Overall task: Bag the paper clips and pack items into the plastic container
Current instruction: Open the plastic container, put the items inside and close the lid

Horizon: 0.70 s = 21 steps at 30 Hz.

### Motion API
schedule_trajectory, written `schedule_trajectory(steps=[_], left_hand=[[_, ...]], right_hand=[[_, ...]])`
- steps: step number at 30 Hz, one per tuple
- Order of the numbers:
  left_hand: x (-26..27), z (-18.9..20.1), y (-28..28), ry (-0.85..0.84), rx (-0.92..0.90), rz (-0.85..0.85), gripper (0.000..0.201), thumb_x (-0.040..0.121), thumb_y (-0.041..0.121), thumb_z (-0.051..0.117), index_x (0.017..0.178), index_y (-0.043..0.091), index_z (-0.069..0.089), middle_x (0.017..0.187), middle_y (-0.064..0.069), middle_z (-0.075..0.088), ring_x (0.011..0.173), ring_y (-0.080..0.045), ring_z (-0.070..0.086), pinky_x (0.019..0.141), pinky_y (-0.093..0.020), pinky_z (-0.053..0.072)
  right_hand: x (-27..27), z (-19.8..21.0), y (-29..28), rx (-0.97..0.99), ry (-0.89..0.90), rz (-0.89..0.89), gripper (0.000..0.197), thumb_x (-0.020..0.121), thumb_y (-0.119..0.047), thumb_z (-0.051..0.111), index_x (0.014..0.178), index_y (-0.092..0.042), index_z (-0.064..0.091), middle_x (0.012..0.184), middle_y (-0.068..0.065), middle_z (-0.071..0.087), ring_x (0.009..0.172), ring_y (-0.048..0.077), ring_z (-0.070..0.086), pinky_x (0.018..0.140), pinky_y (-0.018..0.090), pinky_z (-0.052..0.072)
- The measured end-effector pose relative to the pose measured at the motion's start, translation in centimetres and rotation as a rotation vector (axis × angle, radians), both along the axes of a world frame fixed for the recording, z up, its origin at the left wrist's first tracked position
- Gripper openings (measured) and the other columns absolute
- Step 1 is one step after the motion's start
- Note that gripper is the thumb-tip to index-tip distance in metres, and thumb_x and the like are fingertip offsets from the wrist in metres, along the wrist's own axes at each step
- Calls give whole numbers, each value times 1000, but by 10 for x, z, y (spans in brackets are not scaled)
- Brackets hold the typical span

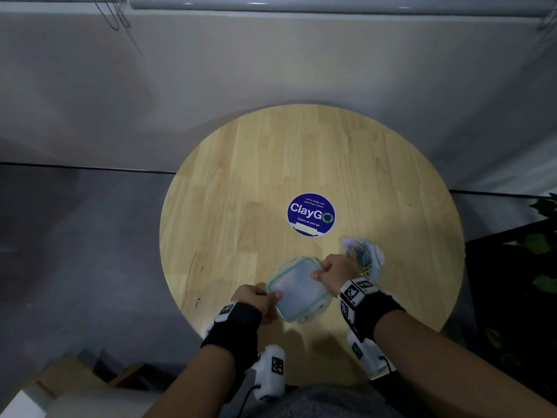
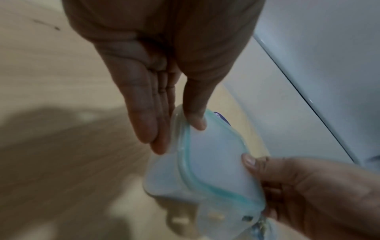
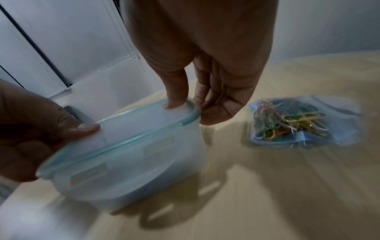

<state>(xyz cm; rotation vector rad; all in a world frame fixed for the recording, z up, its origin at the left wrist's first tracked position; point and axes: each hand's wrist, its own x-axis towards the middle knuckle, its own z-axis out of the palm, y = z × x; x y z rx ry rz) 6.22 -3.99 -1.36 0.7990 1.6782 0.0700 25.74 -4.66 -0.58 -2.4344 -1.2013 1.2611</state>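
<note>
A translucent plastic container [image 1: 297,289] with a teal-sealed lid on it is held between both hands over the near part of the round table. My left hand [image 1: 271,300] pinches its near-left corner, thumb on the lid and fingers against the side wall. My right hand [image 1: 319,271] pinches the far-right corner the same way. The left wrist view shows the container [image 2: 213,162] tilted. In the right wrist view the container [image 3: 133,154] casts a shadow below it. A clear zip bag of coloured paper clips [image 1: 363,257] [image 3: 292,121] lies on the table just right of my right hand.
The wooden table [image 1: 241,176] carries a round blue ClayGo sticker [image 1: 311,214] at its middle. A pale wall stands behind it. Green plant leaves [image 1: 539,245] sit at the right, and cardboard boxes [image 1: 66,378] lie on the floor at the lower left.
</note>
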Motion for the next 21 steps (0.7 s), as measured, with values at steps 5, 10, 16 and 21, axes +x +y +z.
schedule_trajectory(steps=[5, 10, 16, 21], left_hand=[[7, 1, -9, -93, -73, 247, 36, 78, 10, 76, 100, 0, 50, 72, -19, 59, 51, -24, 55, 48, -32, 52], [12, 6, 13, 257, 383, -369, 70, 69, 21, 78, 127, 12, 40, 120, -11, 49, 106, -30, 55, 86, -30, 44], [38, 7, 35, 327, 385, -730, 45, 85, 31, 64, 126, 14, 53, 125, -10, 56, 114, -28, 55, 93, -29, 42], [36, 3, 36, 339, 300, -696, 40, 84, 29, 66, 119, 12, 59, 119, -10, 64, 109, -28, 59, 84, -26, 44]], right_hand=[[-1, 1, 9, -20, 23, 9, 29, 78, -27, 71, 98, -7, 64, 104, 12, 68, 82, 21, 53, 73, 25, 39], [6, 17, -13, 57, -11, -83, 34, 82, -45, 63, 85, -12, 53, 83, 2, 58, 81, 24, 59, 70, 30, 42], [3, 24, -41, -404, 509, -278, 33, 90, -29, 55, 68, -4, 59, 60, 14, 63, 44, 22, 56, 47, 23, 46], [-3, 5, -17, -334, 455, -369, 20, 87, -9, 57, 70, 2, 58, 70, 18, 64, 56, 26, 63, 59, 34, 59]])
